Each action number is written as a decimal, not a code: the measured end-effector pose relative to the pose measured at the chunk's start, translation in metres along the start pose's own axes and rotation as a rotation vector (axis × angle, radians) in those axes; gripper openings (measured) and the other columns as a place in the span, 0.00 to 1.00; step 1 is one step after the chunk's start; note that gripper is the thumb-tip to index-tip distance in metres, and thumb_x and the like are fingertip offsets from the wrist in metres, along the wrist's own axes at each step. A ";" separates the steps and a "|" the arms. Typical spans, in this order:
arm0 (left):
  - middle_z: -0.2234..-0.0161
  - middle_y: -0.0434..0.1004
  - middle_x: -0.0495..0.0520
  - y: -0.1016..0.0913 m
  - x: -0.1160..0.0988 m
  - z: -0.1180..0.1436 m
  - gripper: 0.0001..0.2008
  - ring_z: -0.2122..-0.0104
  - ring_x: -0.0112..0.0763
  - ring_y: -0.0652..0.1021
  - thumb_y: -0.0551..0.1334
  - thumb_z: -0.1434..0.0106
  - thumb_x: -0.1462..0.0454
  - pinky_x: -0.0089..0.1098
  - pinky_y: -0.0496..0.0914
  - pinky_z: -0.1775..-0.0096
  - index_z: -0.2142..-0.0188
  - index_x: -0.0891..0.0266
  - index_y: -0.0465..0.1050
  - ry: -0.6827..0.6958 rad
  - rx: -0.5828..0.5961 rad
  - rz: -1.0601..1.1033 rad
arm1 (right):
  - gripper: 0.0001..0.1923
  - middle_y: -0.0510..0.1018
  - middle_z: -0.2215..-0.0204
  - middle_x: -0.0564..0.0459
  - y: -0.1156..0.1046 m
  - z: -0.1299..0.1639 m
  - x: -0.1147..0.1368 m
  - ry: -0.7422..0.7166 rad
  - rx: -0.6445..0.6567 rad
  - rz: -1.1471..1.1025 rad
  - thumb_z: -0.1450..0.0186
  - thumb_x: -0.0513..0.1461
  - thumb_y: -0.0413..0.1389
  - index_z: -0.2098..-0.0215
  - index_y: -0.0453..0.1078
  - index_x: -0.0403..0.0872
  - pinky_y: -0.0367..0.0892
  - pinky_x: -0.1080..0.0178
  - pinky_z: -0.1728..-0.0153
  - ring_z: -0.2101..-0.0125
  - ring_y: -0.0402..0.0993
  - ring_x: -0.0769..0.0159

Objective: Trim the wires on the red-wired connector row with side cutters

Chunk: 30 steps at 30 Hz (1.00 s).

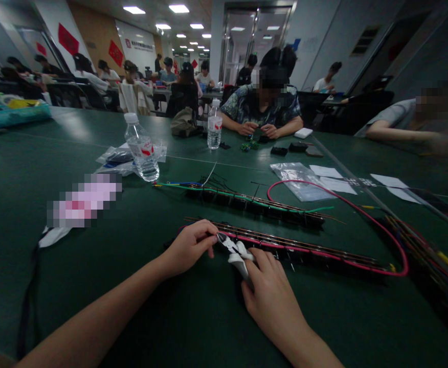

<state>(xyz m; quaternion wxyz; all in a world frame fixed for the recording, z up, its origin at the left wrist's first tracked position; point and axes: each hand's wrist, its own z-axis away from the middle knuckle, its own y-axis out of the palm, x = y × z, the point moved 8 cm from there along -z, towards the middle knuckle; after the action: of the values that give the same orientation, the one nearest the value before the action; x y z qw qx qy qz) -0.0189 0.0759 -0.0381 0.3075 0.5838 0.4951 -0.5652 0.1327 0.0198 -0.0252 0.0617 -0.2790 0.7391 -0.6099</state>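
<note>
I am seeing two bare arms coming in from the bottom of the view. No sleeves are covering them as far as I can see, so both forearms are showing all the way down to the edge. The left hand (188, 247) is wearing no glove, no ring and no watch that I can spot. The right hand (272, 291) is looking the same: no glove, no band on the wrist. The fingernails are looking short and plain. Both arms are looking slim.
</note>
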 end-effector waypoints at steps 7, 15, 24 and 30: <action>0.61 0.67 0.52 0.000 0.000 0.001 0.05 0.74 0.22 0.75 0.57 0.34 0.68 0.29 0.71 0.68 0.65 0.64 0.70 0.005 0.006 -0.008 | 0.18 0.71 0.54 0.42 -0.001 0.000 0.001 -0.007 -0.005 0.017 0.45 0.28 0.54 0.57 0.71 0.43 0.68 0.49 0.57 0.56 0.67 0.51; 0.61 0.67 0.52 0.000 -0.003 0.000 0.04 0.74 0.21 0.74 0.57 0.35 0.68 0.29 0.71 0.69 0.66 0.65 0.70 0.008 0.008 -0.012 | 0.16 0.72 0.56 0.43 0.000 0.000 -0.001 0.002 -0.017 -0.013 0.45 0.28 0.54 0.58 0.71 0.44 0.71 0.51 0.58 0.58 0.69 0.53; 0.61 0.67 0.52 0.001 -0.004 0.001 0.04 0.75 0.22 0.74 0.57 0.35 0.67 0.29 0.71 0.69 0.65 0.64 0.70 -0.001 0.017 -0.011 | 0.12 0.73 0.58 0.45 -0.002 0.000 -0.002 0.010 -0.044 -0.017 0.44 0.29 0.54 0.63 0.71 0.46 0.71 0.55 0.59 0.60 0.72 0.56; 0.61 0.67 0.52 0.000 -0.003 0.000 0.04 0.75 0.22 0.74 0.57 0.34 0.68 0.28 0.71 0.70 0.65 0.64 0.70 0.007 0.018 -0.028 | 0.12 0.73 0.58 0.45 0.003 -0.001 -0.004 0.025 -0.010 -0.002 0.44 0.28 0.54 0.63 0.71 0.45 0.71 0.55 0.59 0.60 0.72 0.56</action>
<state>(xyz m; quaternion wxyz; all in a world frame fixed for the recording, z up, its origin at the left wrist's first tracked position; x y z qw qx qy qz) -0.0183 0.0746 -0.0350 0.2924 0.5817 0.4992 -0.5718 0.1343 0.0232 -0.0286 0.0504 -0.2724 0.7426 -0.6098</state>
